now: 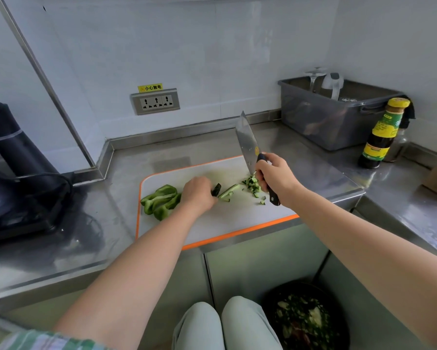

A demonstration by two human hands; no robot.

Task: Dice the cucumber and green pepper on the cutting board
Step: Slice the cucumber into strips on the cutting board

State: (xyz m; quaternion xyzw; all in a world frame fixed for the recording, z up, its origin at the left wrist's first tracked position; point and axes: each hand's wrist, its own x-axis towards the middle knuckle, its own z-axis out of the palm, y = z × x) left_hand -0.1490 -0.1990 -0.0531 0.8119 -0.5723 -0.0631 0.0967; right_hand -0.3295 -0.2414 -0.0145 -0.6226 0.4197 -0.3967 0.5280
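Left-hand fingers [208, 189] curled down on a dark cucumber end [216, 190], seemingly pinching it at mid-frame, left hand [198, 195] knuckles-up over the white cutting board [237, 221]. Right-hand fingers [261, 176] wrapped round the black handle of a cleaver [247, 142], right hand [278, 178] just right of centre, blade clear of the board, tip toward the wall. Just right of the end piece, cucumber strips [228, 192], then a heap of diced cucumber [252, 184] below the blade. Left of centre, green pepper [161, 202] in large pieces, undiced. Probably light, wet and slippery, crisp under the edge: best pinned flat from above, fingertips tucked, back from the cut. Lower right, a dark bin [269, 303] holding green scraps. Upper right, a grey plastic tub [326, 122] with a clear glass [316, 77] and a white item [334, 83], unclear; beside it, a sauce bottle [381, 137].
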